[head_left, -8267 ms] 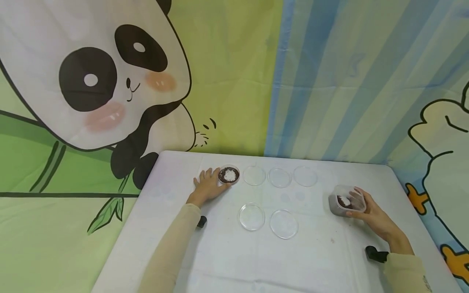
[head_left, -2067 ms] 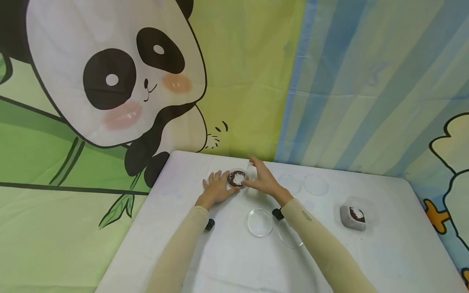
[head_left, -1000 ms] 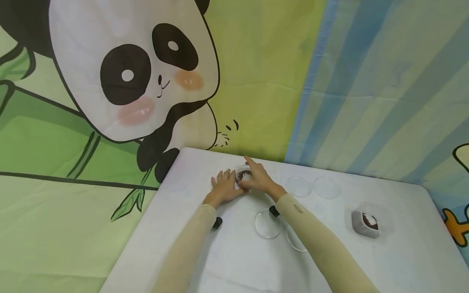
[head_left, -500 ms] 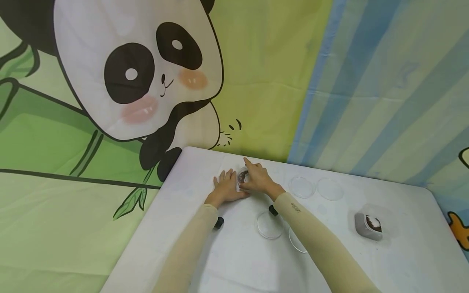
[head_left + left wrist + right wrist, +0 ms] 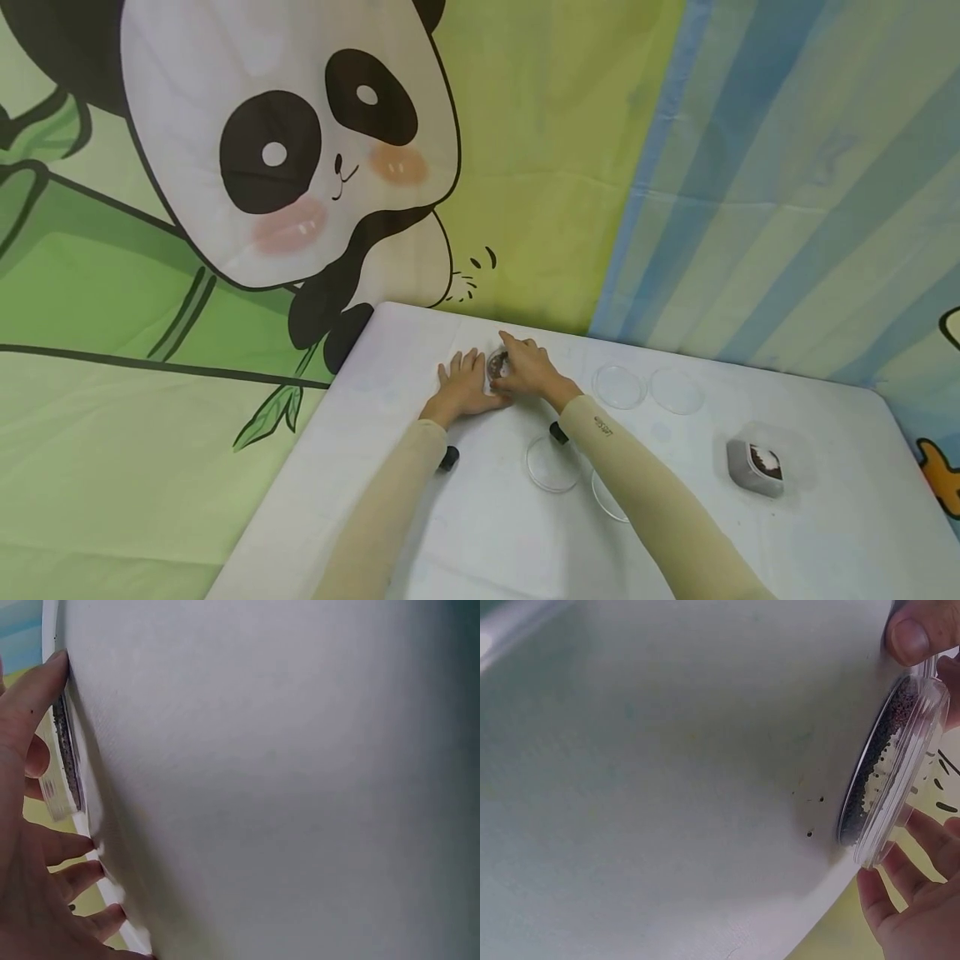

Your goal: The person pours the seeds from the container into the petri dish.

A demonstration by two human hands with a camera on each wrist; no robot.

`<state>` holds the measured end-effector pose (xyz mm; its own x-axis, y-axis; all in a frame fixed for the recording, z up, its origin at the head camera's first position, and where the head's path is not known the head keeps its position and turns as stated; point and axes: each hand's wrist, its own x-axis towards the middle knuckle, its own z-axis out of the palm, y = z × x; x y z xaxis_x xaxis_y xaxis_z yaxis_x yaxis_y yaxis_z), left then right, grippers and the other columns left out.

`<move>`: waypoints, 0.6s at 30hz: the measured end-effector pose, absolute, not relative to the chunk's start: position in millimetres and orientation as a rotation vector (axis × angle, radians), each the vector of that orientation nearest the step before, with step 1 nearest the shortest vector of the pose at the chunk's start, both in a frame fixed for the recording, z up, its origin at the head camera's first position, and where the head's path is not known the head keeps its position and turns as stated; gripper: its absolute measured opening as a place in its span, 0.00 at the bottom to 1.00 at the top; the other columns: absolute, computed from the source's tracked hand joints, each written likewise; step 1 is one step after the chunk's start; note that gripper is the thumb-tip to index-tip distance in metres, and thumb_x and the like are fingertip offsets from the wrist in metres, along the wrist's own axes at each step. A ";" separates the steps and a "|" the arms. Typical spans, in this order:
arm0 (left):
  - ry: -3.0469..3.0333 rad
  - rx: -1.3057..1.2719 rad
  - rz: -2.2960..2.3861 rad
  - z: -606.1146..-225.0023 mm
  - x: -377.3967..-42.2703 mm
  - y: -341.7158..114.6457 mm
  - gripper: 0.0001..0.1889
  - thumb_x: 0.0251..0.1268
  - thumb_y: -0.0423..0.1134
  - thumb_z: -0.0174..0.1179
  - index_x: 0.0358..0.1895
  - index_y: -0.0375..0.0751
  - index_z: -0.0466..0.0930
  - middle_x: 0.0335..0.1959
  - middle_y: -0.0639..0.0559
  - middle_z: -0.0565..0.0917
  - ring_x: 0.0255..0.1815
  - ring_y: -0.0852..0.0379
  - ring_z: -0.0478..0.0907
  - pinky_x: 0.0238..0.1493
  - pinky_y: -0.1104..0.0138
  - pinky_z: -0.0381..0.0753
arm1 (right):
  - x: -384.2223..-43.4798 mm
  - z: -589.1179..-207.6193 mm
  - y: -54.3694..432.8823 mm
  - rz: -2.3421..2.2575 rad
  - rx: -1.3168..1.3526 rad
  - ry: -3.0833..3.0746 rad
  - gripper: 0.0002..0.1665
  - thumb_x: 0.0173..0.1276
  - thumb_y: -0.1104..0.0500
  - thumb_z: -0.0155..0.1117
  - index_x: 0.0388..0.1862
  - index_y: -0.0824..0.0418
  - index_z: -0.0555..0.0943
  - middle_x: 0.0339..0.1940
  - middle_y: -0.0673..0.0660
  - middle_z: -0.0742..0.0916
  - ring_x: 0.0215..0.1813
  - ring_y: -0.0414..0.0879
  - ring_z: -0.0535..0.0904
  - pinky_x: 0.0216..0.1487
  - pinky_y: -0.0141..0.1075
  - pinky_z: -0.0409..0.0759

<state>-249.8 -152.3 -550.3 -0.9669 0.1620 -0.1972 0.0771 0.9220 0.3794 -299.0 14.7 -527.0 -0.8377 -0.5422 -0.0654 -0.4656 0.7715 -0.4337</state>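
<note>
Near the white table's point(image 5: 832, 433) far side, I see the left hand point(image 5: 467, 387) spread beside the round clear plastic dish point(image 5: 862, 791) of dark grains; the right hand point(image 5: 528, 368) pinches its clear lid point(image 5: 907, 780). Probably light, slippery: grasp the rim.

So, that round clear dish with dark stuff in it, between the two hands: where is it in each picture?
Head: the filled dish is a little below and right of the middle, partly hidden by the right hand.
Left wrist: the filled dish is near the left edge, about mid-height, seen nearly edge-on.
Right wrist: the filled dish is toward the right edge, about mid-height, slanting.
Shared landmark: the white tabletop.
</note>
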 end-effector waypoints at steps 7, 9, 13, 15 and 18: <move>2.866 0.204 0.508 -546.6 -246.6 -152.3 0.59 0.54 0.74 0.62 0.79 0.36 0.51 0.79 0.37 0.52 0.78 0.33 0.45 0.70 0.32 0.42 | -296.6 -525.3 17.8 -0.567 -0.813 2.786 0.58 0.61 0.41 0.74 0.80 0.60 0.55 0.74 0.64 0.70 0.72 0.64 0.64 0.68 0.61 0.62; 2.877 0.214 0.495 -544.3 -245.1 -153.0 0.59 0.55 0.73 0.63 0.79 0.35 0.51 0.79 0.35 0.53 0.78 0.33 0.46 0.70 0.33 0.45 | -295.0 -522.8 19.6 -0.574 -0.809 2.795 0.55 0.63 0.42 0.73 0.80 0.60 0.56 0.74 0.65 0.70 0.73 0.63 0.63 0.69 0.60 0.62; 2.907 0.251 0.477 -537.4 -241.8 -154.7 0.59 0.56 0.71 0.64 0.78 0.31 0.51 0.77 0.31 0.54 0.77 0.31 0.49 0.71 0.36 0.50 | -290.1 -514.0 25.1 -0.592 -0.792 2.837 0.51 0.64 0.43 0.72 0.78 0.61 0.60 0.72 0.65 0.71 0.72 0.61 0.64 0.68 0.60 0.63; 2.931 0.280 0.481 -533.3 -239.9 -155.1 0.58 0.56 0.70 0.65 0.77 0.30 0.52 0.76 0.30 0.56 0.76 0.31 0.51 0.71 0.38 0.53 | -286.0 -508.5 29.2 -0.600 -0.788 2.855 0.49 0.65 0.43 0.71 0.77 0.61 0.61 0.72 0.65 0.71 0.72 0.61 0.65 0.67 0.60 0.64; 2.961 0.323 0.469 -528.5 -236.5 -154.8 0.56 0.58 0.69 0.64 0.77 0.29 0.54 0.75 0.29 0.58 0.75 0.31 0.54 0.71 0.40 0.55 | -277.1 -501.7 37.5 -0.599 -0.790 2.879 0.49 0.66 0.43 0.70 0.77 0.62 0.61 0.71 0.66 0.72 0.71 0.61 0.66 0.66 0.61 0.65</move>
